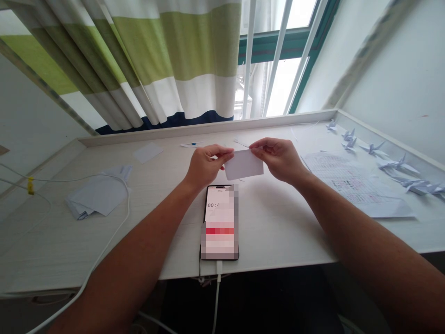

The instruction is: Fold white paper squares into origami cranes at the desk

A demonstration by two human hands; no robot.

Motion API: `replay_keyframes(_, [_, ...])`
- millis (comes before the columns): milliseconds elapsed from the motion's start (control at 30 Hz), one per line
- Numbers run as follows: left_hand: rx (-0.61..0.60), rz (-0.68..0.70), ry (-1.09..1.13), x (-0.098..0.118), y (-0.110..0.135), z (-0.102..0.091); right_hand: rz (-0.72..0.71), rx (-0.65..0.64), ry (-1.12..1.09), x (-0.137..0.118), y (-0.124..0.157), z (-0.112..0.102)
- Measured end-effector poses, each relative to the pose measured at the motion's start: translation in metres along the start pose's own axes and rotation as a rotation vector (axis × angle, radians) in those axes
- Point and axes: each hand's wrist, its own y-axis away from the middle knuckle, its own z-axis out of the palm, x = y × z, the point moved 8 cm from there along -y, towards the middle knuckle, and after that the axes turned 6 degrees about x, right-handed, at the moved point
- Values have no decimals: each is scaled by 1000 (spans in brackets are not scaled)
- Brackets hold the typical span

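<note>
A small white sheet of paper is held up over the desk between my two hands. My left hand pinches its upper left corner between thumb and fingers. At the upper right corner, my right hand grips the same sheet with thumb and fingertips. The paper hangs down from this top edge, its lower edge slightly slanted. Just below it on the desk lies a phone with a lit, partly blurred screen and a white cable plugged into its bottom.
Several folded paper cranes line the right edge of the white desk, beside a written sheet. Loose papers lie at the left under a white cord; another blank sheet is behind. A curtain hangs behind.
</note>
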Motion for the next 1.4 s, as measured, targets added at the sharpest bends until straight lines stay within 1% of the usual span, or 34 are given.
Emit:
replay_keyframes(100, [-17,47,-37,2,0,1,16,2,-31,3,0,1])
replay_keyframes(300, [-29,83,-111,2,0,0,29,-20,-55,4,1,3])
replay_keyframes(467, [-47,126,-156,4,0,0,22,-14,-31,3,1,3])
replay_keyframes(567, [-78,137,-187,2,0,2,22,-10,-21,4,1,2])
replay_keyframes(733, [-120,186,-266,4,1,5,28,-25,-38,7,1,3])
replay_keyframes(867, [-138,215,-337,7,2,6,16,-46,-11,10,0,3])
replay_keyframes(933, [-140,238,-347,10,3,7,-35,-62,47,7,0,3])
replay_keyframes(967, [-141,248,-347,12,4,7,-93,-65,102,2,1,3])
replay_keyframes(1067, [-151,263,-345,15,6,10,-340,-82,300,-19,6,7])
replay_keyframes(1133, [-164,266,-348,16,8,12,-446,-108,389,-29,10,11])
replay_keyframes(1200, [-173,274,-357,17,9,13,-471,-135,436,-32,12,15])
replay_keyframes(1400, [-206,319,-433,18,11,17,-449,-183,477,-30,11,19])
